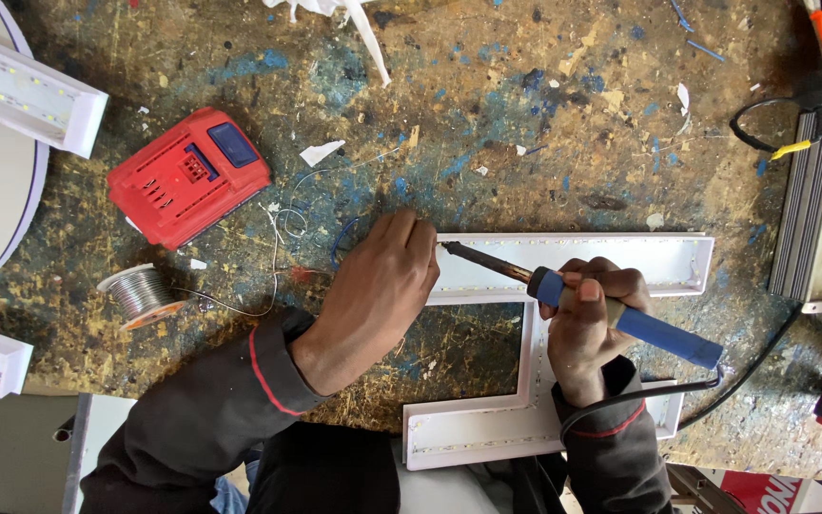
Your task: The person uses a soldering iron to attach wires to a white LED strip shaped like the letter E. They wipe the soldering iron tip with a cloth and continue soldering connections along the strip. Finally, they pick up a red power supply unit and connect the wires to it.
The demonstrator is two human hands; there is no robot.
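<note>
My right hand (pixel 590 319) grips the blue-handled soldering iron (pixel 577 297), its tip at the left end of the white letter-shaped channel (pixel 573 266) on the bench. My left hand (pixel 382 286) pinches thin wire there, so I judge this joint underway; solder spool (pixel 140 290) waits nearby.

Blue-handled soldering iron (pixel 620 319), red battery pack (pixel 187 176)

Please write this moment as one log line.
right hand: holds soldering iron | left hand: on white channel letter | tip: at letter's left end
</note>
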